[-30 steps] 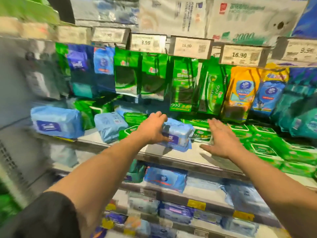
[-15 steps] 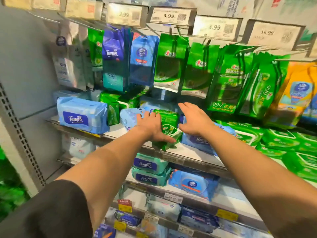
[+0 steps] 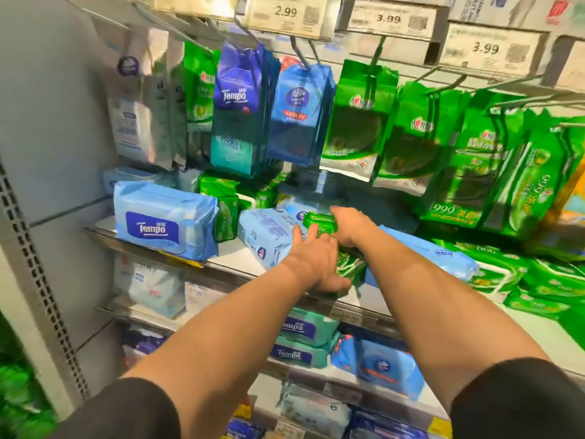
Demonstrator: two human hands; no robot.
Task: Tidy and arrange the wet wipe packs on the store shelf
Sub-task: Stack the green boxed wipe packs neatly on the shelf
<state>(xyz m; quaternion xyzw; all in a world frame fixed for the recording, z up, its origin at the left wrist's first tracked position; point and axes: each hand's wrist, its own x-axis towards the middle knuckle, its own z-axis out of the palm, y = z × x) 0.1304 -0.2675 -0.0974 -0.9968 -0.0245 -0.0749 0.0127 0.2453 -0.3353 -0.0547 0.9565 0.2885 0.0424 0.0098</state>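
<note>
Both hands are reaching in at the middle shelf (image 3: 228, 259), close together over the same small green pack (image 3: 349, 264). The left hand (image 3: 311, 264) has its grip wrapped on the near end of that green pack, thumb underneath at the shelf edge and fingers laid over the top. The right hand (image 3: 348, 226) is just behind it, and its grip is on a second green pack (image 3: 318, 220), fingers curled over the far side; how firm that hold is I can't really tell because of blur. So the green packs sit right between the two hands, at the front of the shelf, a bit right of centre.

Just left of the hands lies a light blue pack (image 3: 267, 236), touching the left fingertips. Further left is a big blue Tempo pack (image 3: 164, 221) lying flat, with another green pack (image 3: 225, 218) wedged upright against its right end. On the right, a long blue pack (image 3: 437, 253) lies under the right forearm, and beyond it flat green packs (image 3: 544, 277) are stacked.

Above, hanging packs (image 3: 240, 109) in blue and green dangle from hooks under the price tags (image 3: 285, 12). Lower shelves hold more blue packs (image 3: 300, 340).
</note>
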